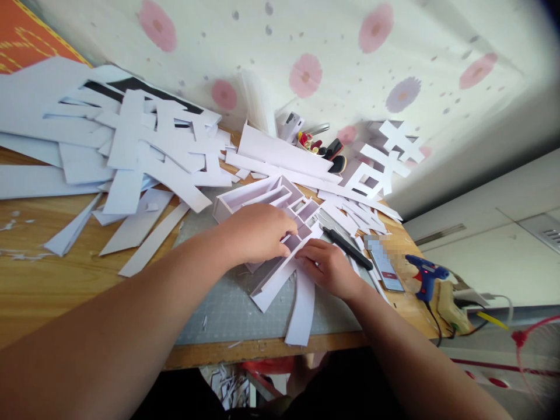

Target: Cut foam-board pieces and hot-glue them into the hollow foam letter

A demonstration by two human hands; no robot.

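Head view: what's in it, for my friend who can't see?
A person's left hand works at a white box with compartments; the right hand is at its long side. It sits on a gray mat, with cut white pieces around and a blue glue gun at right.

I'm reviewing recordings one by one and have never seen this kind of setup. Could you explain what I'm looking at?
There is no machine here: a person works with two bare hands. The only picture comes from a camera worn on the head, looking forward and down, so the forearms reach in from the bottom.

The left hand is over a white frame divided into compartments, its fingertips at the inner walls. The right hand is at the frame's side. Whether either grips anything small is hard to tell.

The frame is on a grey mat on a wooden table. White cutouts are heaped at the left. To the right are a black tool, a phone and a blue glue gun.
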